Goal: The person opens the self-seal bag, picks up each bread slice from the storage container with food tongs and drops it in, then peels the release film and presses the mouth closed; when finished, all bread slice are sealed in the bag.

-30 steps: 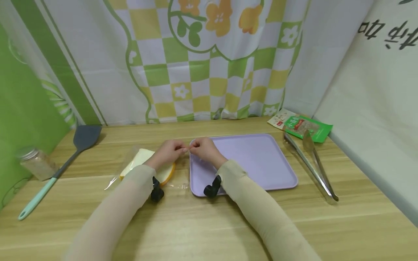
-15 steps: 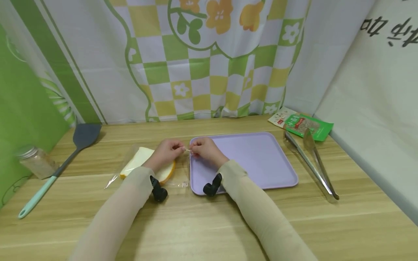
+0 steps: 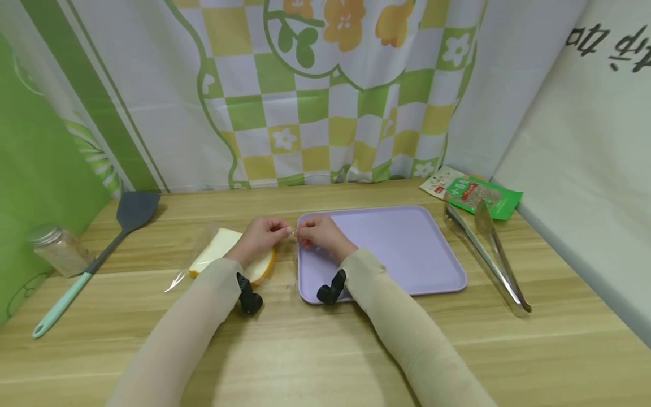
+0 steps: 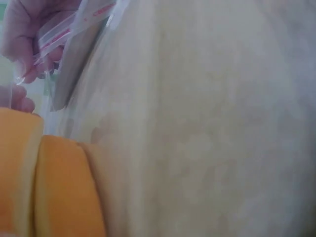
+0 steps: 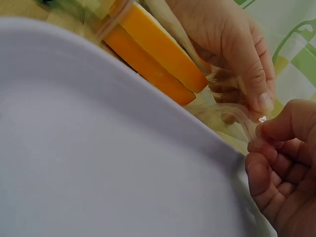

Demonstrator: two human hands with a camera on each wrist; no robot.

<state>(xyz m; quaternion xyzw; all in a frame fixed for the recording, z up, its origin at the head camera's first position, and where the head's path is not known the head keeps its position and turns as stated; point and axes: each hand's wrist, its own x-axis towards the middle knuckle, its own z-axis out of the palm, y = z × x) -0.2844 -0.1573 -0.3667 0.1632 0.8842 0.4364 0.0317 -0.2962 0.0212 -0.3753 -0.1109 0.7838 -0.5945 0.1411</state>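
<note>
Two slices of white bread (image 3: 218, 244) with orange-brown crust lie inside a clear plastic bag (image 3: 177, 278) left of the purple tray. My left hand (image 3: 259, 237) reaches over the bread and pinches the bag's opening edge between thumb and fingers. Just to its right, above the tray's left rim, my right hand (image 3: 322, 233) pinches the same edge, fingertips close to the left ones. A seal strip (image 4: 61, 34) with pink marks runs along the bag's mouth in the left wrist view. The right wrist view shows the crusts (image 5: 158, 54) side by side behind the tray's rim.
The purple tray (image 3: 391, 249) lies under my right wrist. Metal tongs (image 3: 485, 260) rest to its right, below a green and white food packet (image 3: 478, 195). At the left are a spatula (image 3: 134, 212) with a mint handle and a tilted lidded jar (image 3: 60, 251).
Both hands stay at the bag's edge with small fingertip movements. Fingertips that met a second ago now stand slightly apart. The bag's near right corner shows less on the table.
</note>
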